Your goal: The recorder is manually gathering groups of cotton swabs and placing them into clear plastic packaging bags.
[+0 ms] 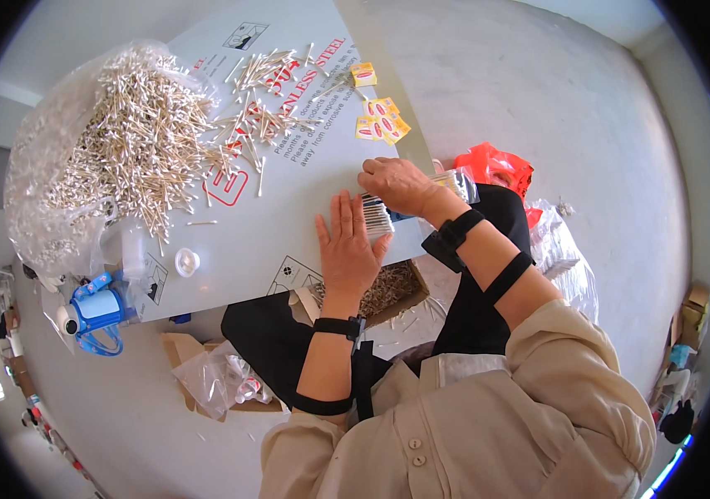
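Observation:
A neat row of cotton swabs [377, 218] lies side by side on the table near its front edge. Flat against the tabletop, my left hand [347, 256] has its fingers stretched out, with the index finger and thumb bordering the row. My right hand [401, 185] is curled over the far end of the same swabs; its fingertips are bent down and what they grip is hidden. Beneath my right wrist, a clear bag of swabs [458, 185] shows in part. Farther off, small yellow-and-white cards [382, 121] lie in a loose cluster.
A big clear bag spills a heap of cotton swabs [135, 133] at left, with loose swabs [259, 121] scattered beyond. A white lid [187, 262] and a blue jug [96, 309] stand near the left edge. Below are a cardboard box of swabs [401, 291] and a red bag [496, 166].

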`<state>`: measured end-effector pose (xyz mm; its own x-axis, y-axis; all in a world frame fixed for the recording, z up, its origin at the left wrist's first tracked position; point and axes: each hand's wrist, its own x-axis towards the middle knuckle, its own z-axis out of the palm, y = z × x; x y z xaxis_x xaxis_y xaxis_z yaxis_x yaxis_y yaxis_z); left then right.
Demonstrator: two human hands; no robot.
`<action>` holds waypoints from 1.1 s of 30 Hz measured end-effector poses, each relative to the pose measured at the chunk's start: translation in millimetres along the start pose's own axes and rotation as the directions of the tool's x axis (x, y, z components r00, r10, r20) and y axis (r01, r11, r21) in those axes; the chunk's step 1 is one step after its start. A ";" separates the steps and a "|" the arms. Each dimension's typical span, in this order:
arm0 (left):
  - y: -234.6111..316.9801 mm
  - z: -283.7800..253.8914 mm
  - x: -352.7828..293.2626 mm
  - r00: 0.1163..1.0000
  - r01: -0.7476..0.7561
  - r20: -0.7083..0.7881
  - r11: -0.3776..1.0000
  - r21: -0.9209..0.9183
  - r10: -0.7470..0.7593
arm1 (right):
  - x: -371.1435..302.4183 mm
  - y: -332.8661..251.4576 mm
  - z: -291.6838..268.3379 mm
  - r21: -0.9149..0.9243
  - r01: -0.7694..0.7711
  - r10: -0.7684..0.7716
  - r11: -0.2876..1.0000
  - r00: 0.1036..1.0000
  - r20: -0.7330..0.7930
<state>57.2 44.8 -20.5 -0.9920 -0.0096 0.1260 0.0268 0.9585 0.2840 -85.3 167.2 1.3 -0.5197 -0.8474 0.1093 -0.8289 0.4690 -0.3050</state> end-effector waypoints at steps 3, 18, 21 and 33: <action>-1.5 2.3 -1.2 1.000 -0.014 0.006 1.000 0.005 0.014 | -7.7 -2.0 6.7 0.024 -0.033 0.034 0.999 0.999 -0.025; -7.1 16.5 33.7 0.899 -0.011 -0.251 0.556 -0.831 -0.358 | -27.1 -67.7 56.7 0.891 -0.022 0.766 0.454 0.520 -0.378; 5.0 21.2 36.8 0.900 -0.010 -0.239 0.532 -0.847 -0.365 | -26.3 -68.1 57.5 0.903 -0.009 0.776 0.429 0.514 -0.364; 12.9 24.9 44.1 0.909 -0.012 -0.230 0.530 -0.848 -0.347 | -42.2 -41.6 28.7 0.879 -0.124 0.724 0.461 0.626 -0.291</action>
<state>10.8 63.8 -34.9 -0.8826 -0.4074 0.2346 0.1306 0.2668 0.9549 -23.0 176.3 -17.8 -0.9853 -0.1181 0.1233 -0.1356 0.1025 -0.9854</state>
